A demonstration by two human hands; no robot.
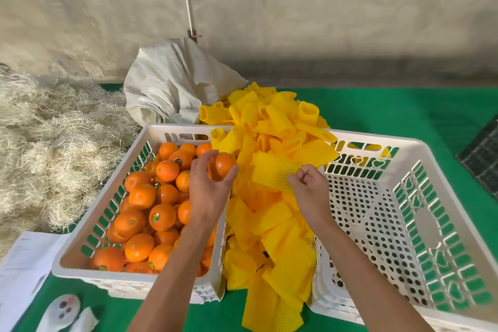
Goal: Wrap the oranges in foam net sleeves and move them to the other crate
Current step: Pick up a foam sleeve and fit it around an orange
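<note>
Centrally in the frame, the left hand grips an orange above the full white crate, while the right hand pinches a yellow foam net sleeve over the sleeve pile; the perforated crate sits at right.

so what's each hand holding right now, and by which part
The left hand grips an orange around its sides with fingers and thumb. The right hand pinches a yellow foam net sleeve at its near right edge.
</note>
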